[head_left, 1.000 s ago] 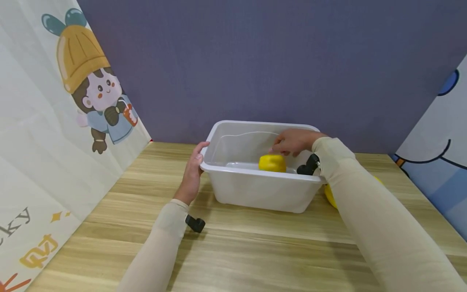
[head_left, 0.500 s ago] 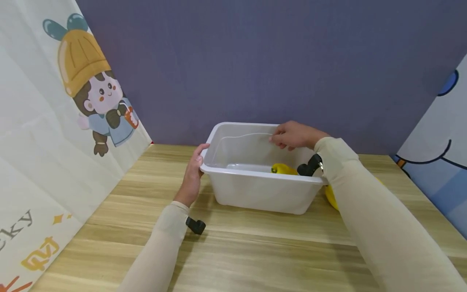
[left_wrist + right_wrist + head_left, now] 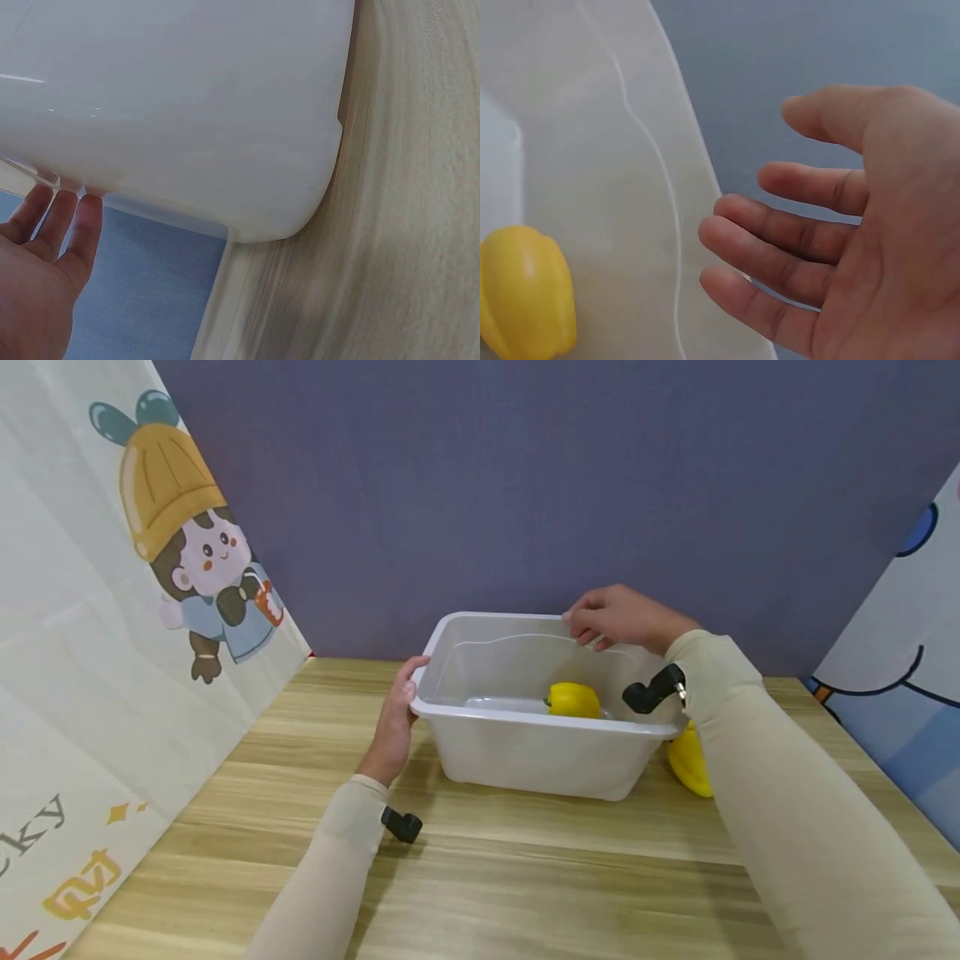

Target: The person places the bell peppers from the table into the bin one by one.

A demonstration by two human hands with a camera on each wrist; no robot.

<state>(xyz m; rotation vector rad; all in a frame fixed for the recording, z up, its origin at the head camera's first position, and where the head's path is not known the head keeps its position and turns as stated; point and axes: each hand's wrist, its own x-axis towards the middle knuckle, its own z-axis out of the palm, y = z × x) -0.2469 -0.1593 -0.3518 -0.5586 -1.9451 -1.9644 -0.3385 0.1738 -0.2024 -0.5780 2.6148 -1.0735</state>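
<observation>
A white plastic bin (image 3: 525, 750) stands on the wooden table. My left hand (image 3: 392, 727) holds its left end, thumb at the rim; in the left wrist view, fingertips (image 3: 84, 225) meet the bin's outer side. Inside the bin lies a yellow bell pepper (image 3: 573, 700) on its side, its green stem end to the left. Over the bin's back right rim is my right hand (image 3: 626, 617), fingers loosely bent and nothing in them. The right wrist view has that hand (image 3: 885, 247) apart from the pepper (image 3: 526, 292), which rests lower in the bin.
Another yellow object (image 3: 688, 764), resembling a bell pepper, sits on the table (image 3: 480, 877) just right of the bin, partly behind my right sleeve. A dark blue-grey panel (image 3: 480, 485) rises close behind the bin. Printed cartoon sheets (image 3: 75, 610) flank the table.
My right hand has risen from just above the pepper to the back rim. The pepper has rolled about on the bin's floor, turning its stem left. My left hand stays put.
</observation>
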